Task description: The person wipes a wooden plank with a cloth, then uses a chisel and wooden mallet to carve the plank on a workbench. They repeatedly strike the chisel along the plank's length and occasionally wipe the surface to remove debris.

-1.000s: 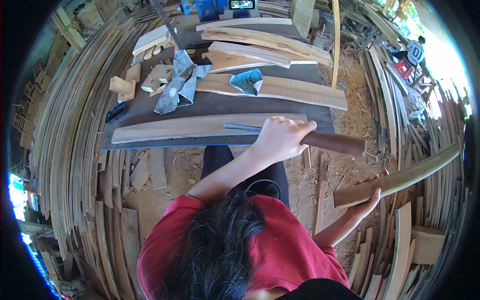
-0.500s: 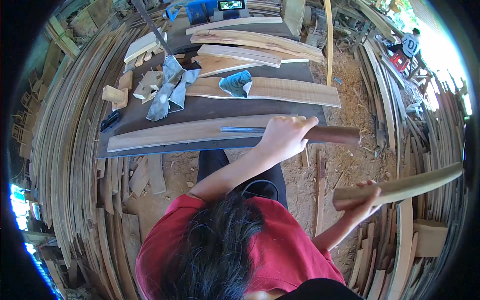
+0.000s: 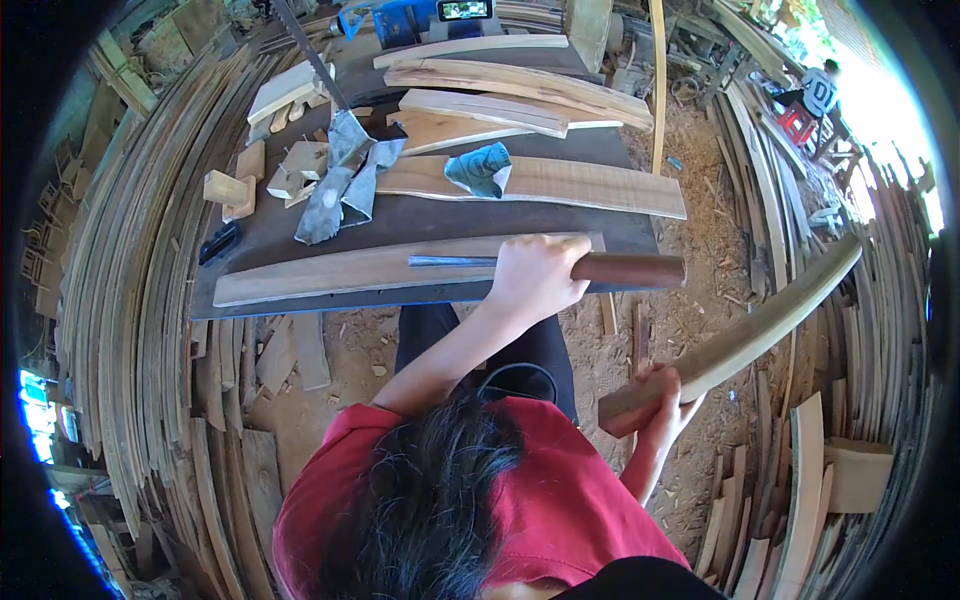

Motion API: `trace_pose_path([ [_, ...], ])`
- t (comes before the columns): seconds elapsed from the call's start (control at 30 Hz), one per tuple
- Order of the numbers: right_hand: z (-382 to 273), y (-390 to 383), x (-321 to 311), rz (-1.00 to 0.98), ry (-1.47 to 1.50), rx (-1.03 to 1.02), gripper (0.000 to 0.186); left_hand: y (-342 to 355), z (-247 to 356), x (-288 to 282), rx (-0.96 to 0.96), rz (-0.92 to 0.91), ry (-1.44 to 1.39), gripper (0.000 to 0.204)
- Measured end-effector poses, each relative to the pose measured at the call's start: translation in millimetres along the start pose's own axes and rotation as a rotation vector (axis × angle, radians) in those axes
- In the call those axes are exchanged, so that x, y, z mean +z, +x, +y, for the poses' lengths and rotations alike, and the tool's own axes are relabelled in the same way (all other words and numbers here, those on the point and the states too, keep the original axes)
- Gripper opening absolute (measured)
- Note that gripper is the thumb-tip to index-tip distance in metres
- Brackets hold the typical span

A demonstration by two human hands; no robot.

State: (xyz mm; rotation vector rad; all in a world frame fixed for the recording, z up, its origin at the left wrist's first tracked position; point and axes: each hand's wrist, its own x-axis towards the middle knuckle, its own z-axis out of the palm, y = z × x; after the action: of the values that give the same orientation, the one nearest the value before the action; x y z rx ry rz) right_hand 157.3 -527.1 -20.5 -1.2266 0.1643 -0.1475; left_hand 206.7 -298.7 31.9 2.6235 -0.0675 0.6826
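Note:
My left hand (image 3: 535, 280) is closed round a chisel (image 3: 640, 270), just above the near edge of the dark table (image 3: 370, 228). Its metal blade points left and its thick brown wooden handle sticks out to the right. Below the blade lies a long pale board (image 3: 310, 277) along that edge. Out to the right, over the floor, my right hand (image 3: 658, 405) grips the near end of a long curved piece of wood (image 3: 755, 335). That piece slants up and away to the right.
Farther back on the table lie a wide board (image 3: 590, 184) with a crumpled blue-green sheet (image 3: 480, 170), a grey cloth-like strip (image 3: 345, 185), wooden blocks (image 3: 236, 192) and more planks (image 3: 520, 82). Stacked timber (image 3: 150, 270) flanks both sides. A person (image 3: 818, 95) sits at the far right.
My left hand has moved left with the chisel. My right hand has come left, nearer my body, and the curved wood has tilted up more steeply.

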Motion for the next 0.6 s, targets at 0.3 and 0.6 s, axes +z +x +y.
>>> trace_pose_path([
  [0.3, -16.1, -5.9, 14.9, -0.145, -0.262, -0.059, 0.062, -8.5, -27.3, -21.4, -0.081, 0.054, 0.061, 0.019],
  [0.6, 9.6, -12.9, 33.0, -0.502, -0.387, 0.035, 0.076, -19.9, -55.1, -44.0, -0.109, 0.2, 0.145, 0.012],
])
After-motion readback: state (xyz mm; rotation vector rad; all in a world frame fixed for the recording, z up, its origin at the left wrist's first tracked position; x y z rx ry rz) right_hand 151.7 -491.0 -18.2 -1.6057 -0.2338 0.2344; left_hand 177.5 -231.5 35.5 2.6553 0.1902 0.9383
